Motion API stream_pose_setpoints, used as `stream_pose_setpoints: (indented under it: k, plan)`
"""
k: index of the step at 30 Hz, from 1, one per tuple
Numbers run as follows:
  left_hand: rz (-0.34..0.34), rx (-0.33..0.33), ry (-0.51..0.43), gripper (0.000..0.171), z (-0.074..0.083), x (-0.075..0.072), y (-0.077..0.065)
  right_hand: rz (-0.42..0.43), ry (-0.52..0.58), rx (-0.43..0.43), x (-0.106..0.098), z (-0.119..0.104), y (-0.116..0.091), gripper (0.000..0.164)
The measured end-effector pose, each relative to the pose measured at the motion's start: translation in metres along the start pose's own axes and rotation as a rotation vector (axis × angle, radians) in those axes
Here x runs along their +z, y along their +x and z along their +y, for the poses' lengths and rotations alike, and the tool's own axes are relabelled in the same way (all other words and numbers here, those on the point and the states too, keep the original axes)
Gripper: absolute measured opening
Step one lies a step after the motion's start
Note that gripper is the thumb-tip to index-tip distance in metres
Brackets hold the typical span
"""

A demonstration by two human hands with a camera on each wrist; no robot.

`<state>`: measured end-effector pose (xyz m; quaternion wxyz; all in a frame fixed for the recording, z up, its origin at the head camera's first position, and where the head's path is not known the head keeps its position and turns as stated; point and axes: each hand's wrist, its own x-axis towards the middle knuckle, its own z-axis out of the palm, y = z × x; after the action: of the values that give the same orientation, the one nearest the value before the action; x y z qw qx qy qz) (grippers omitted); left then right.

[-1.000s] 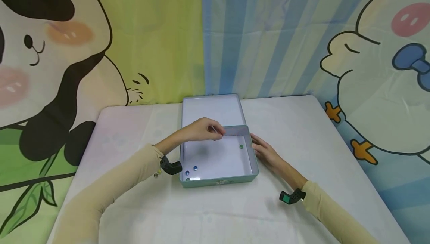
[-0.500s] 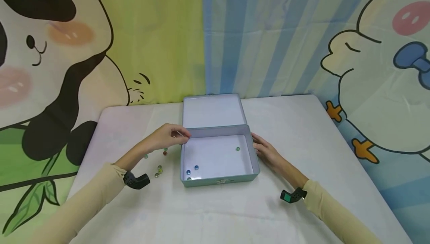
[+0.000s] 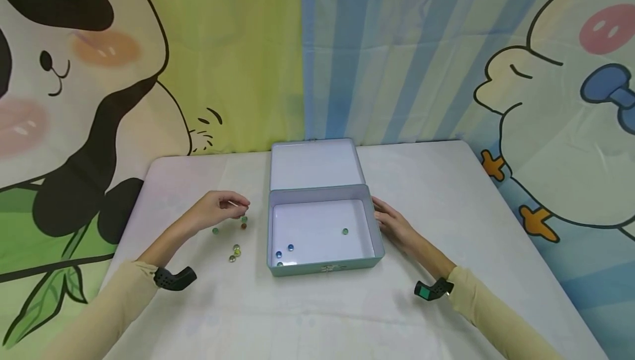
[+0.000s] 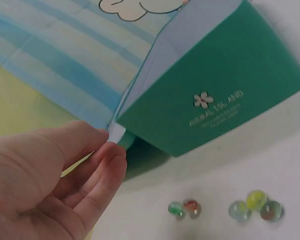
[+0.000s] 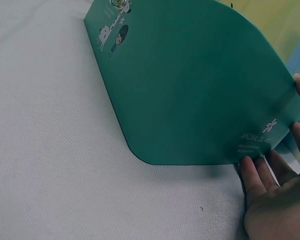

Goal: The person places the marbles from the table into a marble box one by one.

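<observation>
My left hand (image 3: 218, 209) hovers over the table left of the tin box (image 3: 324, 270), its fingers loosely bent with nothing visible between them. Just below its fingertips lie a green marble (image 3: 244, 219) and a reddish marble (image 3: 243, 226); another green marble (image 3: 215, 231) is under the wrist side. A yellow marble (image 4: 256, 200) sits in a small cluster nearer the front. My right hand (image 3: 395, 225) rests its fingers against the box's right side, fingertips low on the green wall in the right wrist view. Inside the box are a green marble (image 3: 345, 231) and blue marbles (image 3: 290, 247) near the front left corner.
The box's lid (image 3: 315, 164) is hinged back flat behind it on the white-covered table (image 3: 307, 321). Cartoon-printed curtains (image 3: 258, 62) hang close along the table's back and sides.
My left hand has moved left from above the box to the table marbles. The green marble inside has rolled toward the front and left. The right hand stays at the box's side.
</observation>
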<state>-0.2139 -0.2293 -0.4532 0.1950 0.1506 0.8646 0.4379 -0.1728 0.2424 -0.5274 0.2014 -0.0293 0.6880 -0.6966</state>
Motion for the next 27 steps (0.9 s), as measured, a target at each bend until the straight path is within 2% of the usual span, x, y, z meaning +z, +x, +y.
stream_pose_setpoints:
  k: [4, 10, 18, 27]
  plan:
    - [0.039, -0.018, 0.023, 0.029, -0.018, 0.004, -0.002, -0.003, 0.008, -0.005, -0.001, 0.000, -0.001, 0.067]
    - [0.091, -0.038, 0.047, 0.020, -0.042, 0.021, 0.000, -0.012, 0.003, -0.010, -0.001, 0.000, -0.002, 0.066]
    - [0.145, -0.047, 0.134, 0.014, -0.048, 0.034, 0.000, -0.020, -0.004, -0.014, -0.002, 0.001, -0.003, 0.065]
    - [0.125, -0.037, 0.162, 0.013, -0.053, 0.037, -0.001, -0.016, 0.007, -0.007, 0.000, 0.000, -0.001, 0.067]
